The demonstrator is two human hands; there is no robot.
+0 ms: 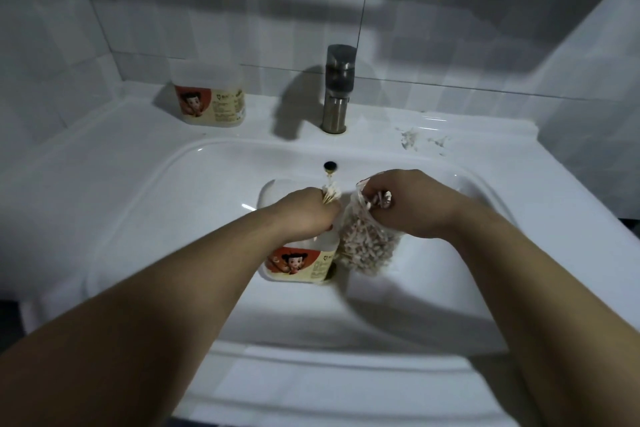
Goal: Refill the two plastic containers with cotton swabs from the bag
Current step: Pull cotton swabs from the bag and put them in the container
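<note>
A bundle of white-tipped, wooden-stemmed cotton swabs (330, 193) is gripped in the left hand (304, 213), fingers curled tight round the stems, tips sticking out on the far side. The bundle is held just above the near translucent plastic container (301, 262) with a red-and-cream cartoon label, which stands inside the white ceramic sink basin (156, 204). Its mouth is hidden under the hand, so the fill level cannot be told. The clear plastic bag (367, 248) packed with swabs is held just right of that container, touching or nearly so. Its upper edge is clutched by the right hand (410, 206), fingers curled at the opening; the exact pinch is not readable. The bag looks largely full, so plenty of stock is left. A matching labelled plastic container (209, 94) is set on the far left of the sink ledge, well apart from both hands and left of the grey metal faucet (337, 87). A lid seems to be on it; whether it is filled cannot be told. Judged progress: the near container is being loaded, and the far one is probably not yet dealt with. Left to do: bundle dropped in, more handfuls moved, far container refilled. Whitish smears (412, 139) are noted on the ledge at far right.
</note>
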